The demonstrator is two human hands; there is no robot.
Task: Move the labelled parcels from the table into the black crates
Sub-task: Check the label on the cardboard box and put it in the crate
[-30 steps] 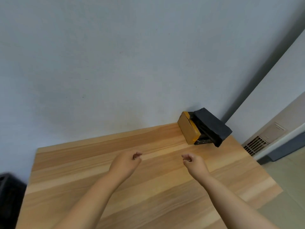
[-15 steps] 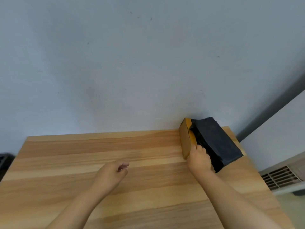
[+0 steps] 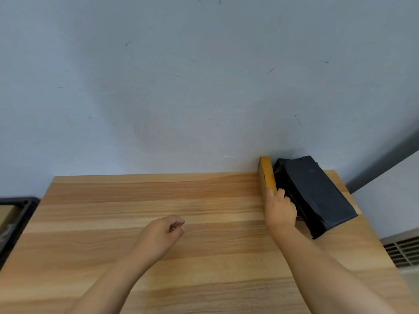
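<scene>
A thin yellow-brown parcel [image 3: 267, 175] stands on edge at the far right of the wooden table [image 3: 140, 200], against the wall. A black parcel [image 3: 317, 193] leans right beside it. My right hand [image 3: 280, 209] grips the near end of the yellow-brown parcel, thumb on its left face, fingers between the two parcels. My left hand [image 3: 161, 236] hovers over the middle of the table, fingers loosely curled, holding nothing. A black crate [image 3: 21, 207] shows at the left edge, below table level, with something brown inside.
A grey wall runs along the table's far edge. A vent grille [image 3: 401, 250] sits low on the right, past the table's right edge.
The view has swung left and down. My right hand reached forward from mid-table to the parcels and now grips the yellow-brown one. My left hand stayed over the table.
</scene>
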